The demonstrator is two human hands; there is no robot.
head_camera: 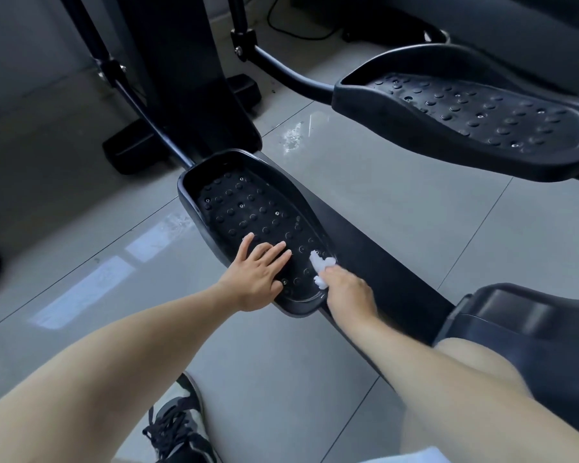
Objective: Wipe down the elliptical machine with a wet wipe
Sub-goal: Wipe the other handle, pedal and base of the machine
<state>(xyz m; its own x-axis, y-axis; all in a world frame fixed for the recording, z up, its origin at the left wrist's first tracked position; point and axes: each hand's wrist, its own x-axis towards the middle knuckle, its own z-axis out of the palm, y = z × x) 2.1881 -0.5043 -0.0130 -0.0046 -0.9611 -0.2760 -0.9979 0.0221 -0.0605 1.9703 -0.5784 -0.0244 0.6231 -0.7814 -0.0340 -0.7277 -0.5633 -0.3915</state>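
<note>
Down on the near pedal (248, 208) of the elliptical (194, 95), the person's two hands sit close together at the end nearest them. The left hand (258, 279) lies flat on the studded tread, fingers spread, the palm over the pedal's left rim. The right hand (348, 292) is curled round a bunched white wipe (321, 264) and pinches it against the tread by the right rim. Only the wipe's crumpled tip shows beyond the knuckles; the fingers gripping it are tucked under the hand and slightly blurred, so I cannot tell how many hold it.

A black rail (375, 248) runs under this pedal towards a dark housing (515, 322) at the right, which is cut off by the edge of view. The far pedal (465, 115) hangs higher, well apart from the hands, and its outer end also runs out of view. The elliptical's upper parts are cropped at the top, and a thin cable (291, 28) lies behind it in shadow.

Grey floor (398, 202) tiles show pale smears near both pedals; what they are is hard to make out. A bare knee (475, 365) covers part of the housing, and a laced shoe (178, 426) is half hidden behind the left forearm.
</note>
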